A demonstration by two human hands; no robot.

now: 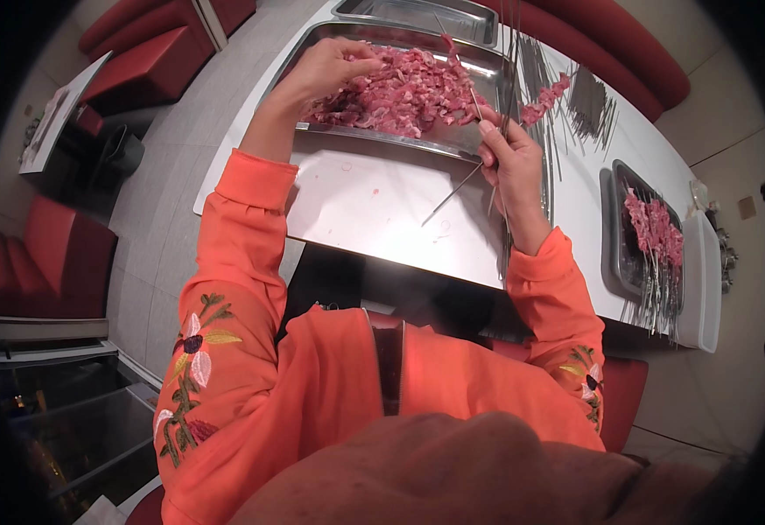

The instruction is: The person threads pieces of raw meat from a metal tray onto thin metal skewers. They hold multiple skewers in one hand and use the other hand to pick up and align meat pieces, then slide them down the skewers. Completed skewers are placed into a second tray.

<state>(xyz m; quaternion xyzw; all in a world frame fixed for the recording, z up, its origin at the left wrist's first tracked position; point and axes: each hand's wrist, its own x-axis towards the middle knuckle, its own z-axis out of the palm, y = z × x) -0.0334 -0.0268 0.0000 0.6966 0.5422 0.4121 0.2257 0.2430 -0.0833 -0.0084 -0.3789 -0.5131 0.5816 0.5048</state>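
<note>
My right hand (512, 154) grips several thin metal skewers. One skewer (476, 102), carrying raw meat pieces along its upper part, slants up from the fingers over a steel tray (382, 139). A second meat-loaded skewer (545, 100) lies just beyond this hand; whether the hand holds it too is unclear. Inside the tray is a heap of cut raw meat (395, 92). At the heap's left side, my left hand (336, 69) is bent with thumb and fingertips at the meat. I cannot tell whether a piece is pinched there.
Loose bare skewers (589, 108) are spread at the table's far right. Nearer on the right, a dark tray (625, 246) holds finished meat skewers (655, 230), beside a white plastic bin (701, 282). Another steel tray (415, 20) stands behind the meat. Red benches (612, 46) border the white table (369, 197).
</note>
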